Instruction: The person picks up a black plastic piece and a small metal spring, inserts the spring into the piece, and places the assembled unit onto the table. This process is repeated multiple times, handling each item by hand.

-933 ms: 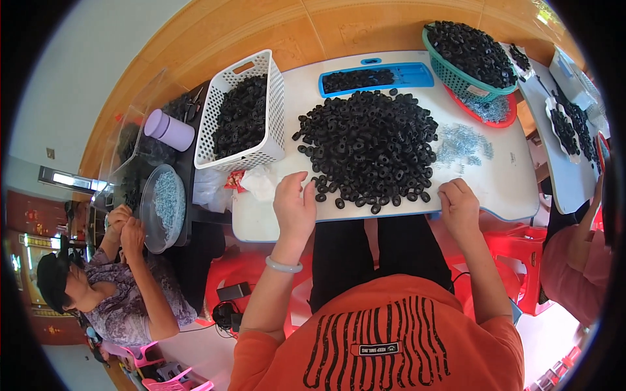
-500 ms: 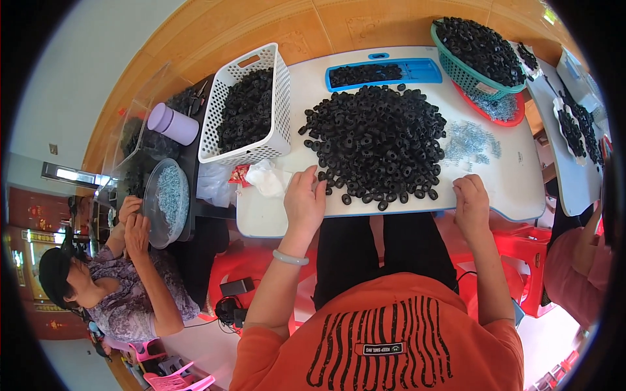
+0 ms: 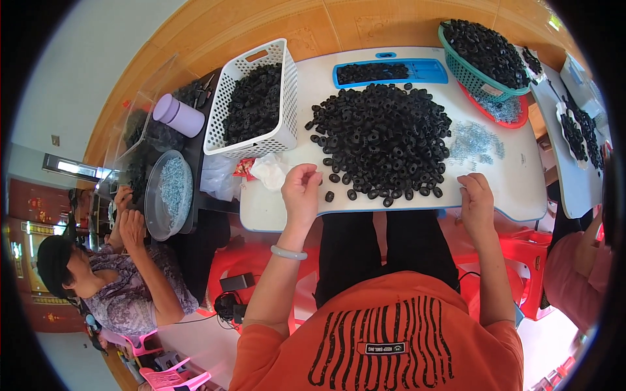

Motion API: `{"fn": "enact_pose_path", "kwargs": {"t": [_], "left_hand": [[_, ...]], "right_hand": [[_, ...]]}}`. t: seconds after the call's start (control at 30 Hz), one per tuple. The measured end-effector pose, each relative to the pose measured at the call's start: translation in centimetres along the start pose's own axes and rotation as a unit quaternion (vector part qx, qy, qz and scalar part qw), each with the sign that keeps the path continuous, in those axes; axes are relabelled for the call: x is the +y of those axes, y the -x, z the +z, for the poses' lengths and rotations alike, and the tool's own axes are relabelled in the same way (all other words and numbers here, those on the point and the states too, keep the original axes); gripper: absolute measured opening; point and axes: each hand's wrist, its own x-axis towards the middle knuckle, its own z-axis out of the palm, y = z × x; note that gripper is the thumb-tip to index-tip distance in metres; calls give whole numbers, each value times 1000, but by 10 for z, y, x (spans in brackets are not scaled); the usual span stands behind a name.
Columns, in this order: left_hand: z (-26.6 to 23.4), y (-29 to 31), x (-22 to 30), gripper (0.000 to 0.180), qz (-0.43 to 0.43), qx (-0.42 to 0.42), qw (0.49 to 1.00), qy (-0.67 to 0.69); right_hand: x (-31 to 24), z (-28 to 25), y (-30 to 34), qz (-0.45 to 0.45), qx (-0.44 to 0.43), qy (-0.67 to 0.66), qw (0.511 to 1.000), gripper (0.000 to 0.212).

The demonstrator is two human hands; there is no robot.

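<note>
A heap of small black oval rings (image 3: 385, 137) lies on the white table (image 3: 274, 212) before me. My left hand (image 3: 301, 190) is at the heap's near left side, its fingers curled in with the thumb against them. What it holds, if anything, is too small to make out. To the right of the heap, over the near part of the table, my right hand (image 3: 476, 197) is closed in a pinch. Whatever lies between those fingertips cannot be made out either. Beyond it spreads a patch of small clear bluish pieces (image 3: 476, 143).
A white perforated basket (image 3: 287, 117) of black parts stands left, near crumpled tissue (image 3: 268, 171). At the back are a blue tray (image 3: 427, 72) and a green basket (image 3: 479, 77) over a red basin (image 3: 521, 116). A person beside a clear bowl (image 3: 156, 221) works at left.
My left hand has curled its fingers and turned away from the rings' edge. The right hand is now pinched, having shifted slightly right and down. The whole view has moved a little.
</note>
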Motion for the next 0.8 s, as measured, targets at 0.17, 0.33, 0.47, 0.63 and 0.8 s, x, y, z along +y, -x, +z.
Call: {"fn": "enact_pose_path", "kwargs": {"t": [0.17,0.33,0.47,0.63,0.8], "left_hand": [[-4,17,52,15,-201,-52,903,375],[29,58,121,9,-234,-133,804,530],[59,84,159,15,-178,-172,793,556],[64,102,177,26,-93,-203,819,529],[53,112,173,29,-45,-237,862,445]], "right_hand": [[-22,-6,1,21,50,-84,995,19],[-89,-9,-1,100,22,-362,926,14],[-121,-11,-3,16,-42,-454,890,13],[-147,-10,-6,-11,-62,-573,817,12],[-155,-10,-8,33,-93,-601,793,14]]}}
